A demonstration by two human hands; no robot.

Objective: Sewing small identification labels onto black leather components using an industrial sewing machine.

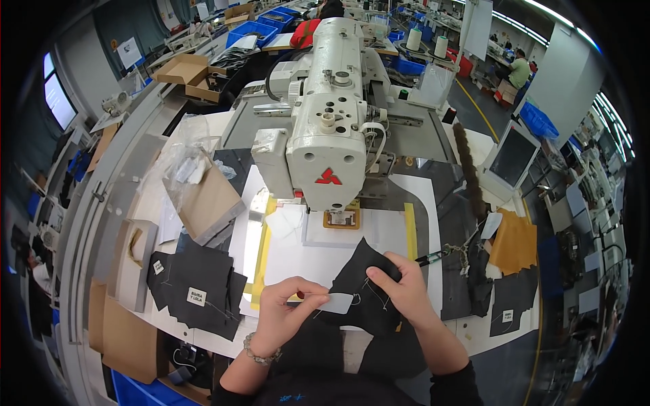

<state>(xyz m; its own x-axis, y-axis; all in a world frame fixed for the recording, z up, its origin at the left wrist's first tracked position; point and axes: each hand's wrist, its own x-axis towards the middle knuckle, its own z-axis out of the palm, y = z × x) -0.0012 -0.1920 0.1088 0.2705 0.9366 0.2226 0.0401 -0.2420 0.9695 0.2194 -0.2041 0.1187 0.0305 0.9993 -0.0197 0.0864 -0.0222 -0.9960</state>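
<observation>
My left hand (pixel 284 311) pinches a small white rectangular piece (pixel 337 303), held over a dark grey fabric piece (pixel 357 271). My right hand (pixel 406 291) grips that fabric by its right side, thumb on top; loose threads dangle from it. Both are in front of a large white industrial sewing machine (pixel 325 115). Under its head are a yellow-taped white sheet (pixel 284 250) and a small mustard frame (pixel 342 218). Green-handled snips (pixel 429 258) lie just beyond my right hand.
Dark fabric pieces with white labels (pixel 183 277) lie left, more (pixel 511 304) right. Open cardboard boxes (pixel 203 213), mustard fabric (pixel 511 240), a dark fuzzy strip (pixel 467 162) and a screen (pixel 508 159) surround the machine. A co-worker (pixel 514 71) sits in the right background.
</observation>
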